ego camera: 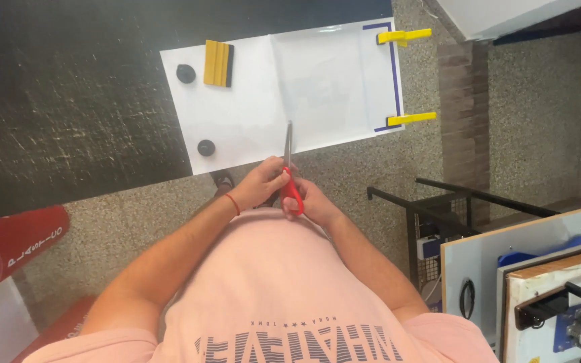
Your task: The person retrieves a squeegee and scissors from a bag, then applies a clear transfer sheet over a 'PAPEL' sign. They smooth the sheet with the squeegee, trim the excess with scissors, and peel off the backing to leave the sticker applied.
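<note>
Right now I see both hands close together at the near edge of a black table (pixel 68 114). My right hand (pixel 314 202) is wrapped tight around the red plastic handles of a pair of scissors (pixel 289 171). The thin shiny metal blades point straight away from me and look shut together, with the tip lying over a big white sheet (pixel 250 107). My left hand (pixel 260 183) is curled just beside the handles and touches them at the fingers; its fingers are bent in, but I cannot tell if it really grips anything. A thin red band goes around the left wrist.

The sheet is flat, smooth and shaped like a long box. One half looks plain white, and the other half looks glossy, like clear film on top, with a dark blue line along its far end. Two yellow clips (pixel 405 35) (pixel 411 118) pinch that end, which hangs past the table edge. A yellow squeegee (pixel 218 63) with ridges and a dark strip lies flat on the other end. Two small round black magnets (pixel 185 73) (pixel 206 147) sit on the sheet near it, well apart from each other.

The table top is dark and scratched. The floor (pixel 532 114) below is gray and speckled. A red plastic tube (pixel 18 238) lies off to my left.
</note>
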